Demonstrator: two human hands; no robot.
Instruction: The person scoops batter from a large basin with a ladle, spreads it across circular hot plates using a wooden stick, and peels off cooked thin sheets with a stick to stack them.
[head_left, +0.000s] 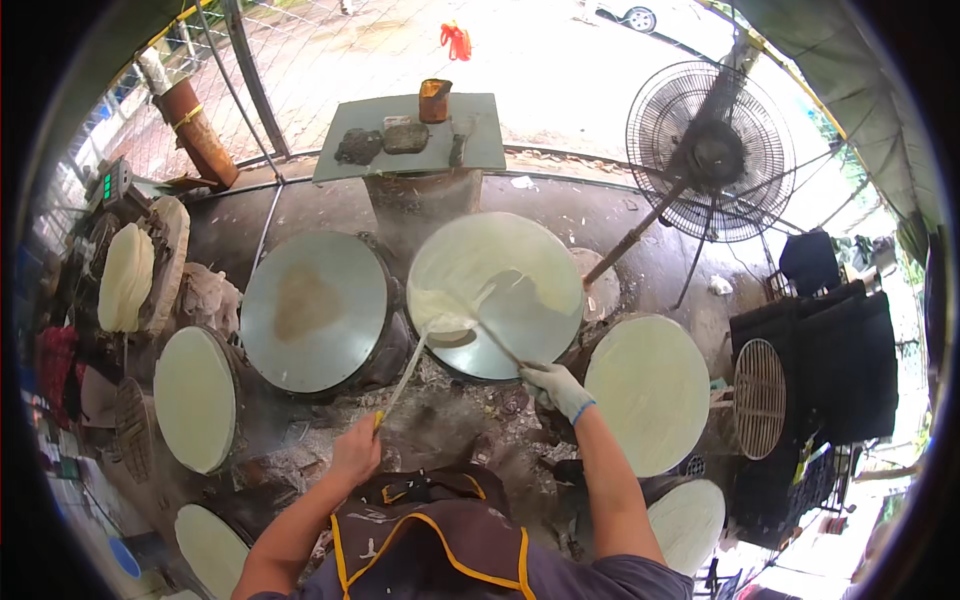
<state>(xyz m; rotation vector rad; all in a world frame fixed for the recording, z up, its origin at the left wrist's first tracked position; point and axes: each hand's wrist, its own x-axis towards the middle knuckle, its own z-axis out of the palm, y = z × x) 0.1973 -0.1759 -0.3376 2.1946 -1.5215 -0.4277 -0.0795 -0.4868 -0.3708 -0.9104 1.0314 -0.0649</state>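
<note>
Bare, my left hand (358, 450) grips the handle of a long ladle (406, 379), whose batter-coated end is over the left part of the central round griddle (525, 330). My right hand (556, 388), in a whitish glove with a blue cuff, holds a thin stick-like tool (496, 341) that reaches to the same spot. Pale green batter (495, 247) covers the griddle's far and left parts; bare metal shows at its near right. Where the two tools meet, batter hides their ends. A bare griddle with a brown patch (309, 300) stands to the left.
Batter-covered griddles (646, 394) stand at right and left (195, 401), with more nearer me. Stacked pale flatbreads (126, 279) are at far left. A pedestal fan (711, 152) stands back right, a board with a rusty can (434, 102) beyond the griddles. Ash and debris lie on the ground.
</note>
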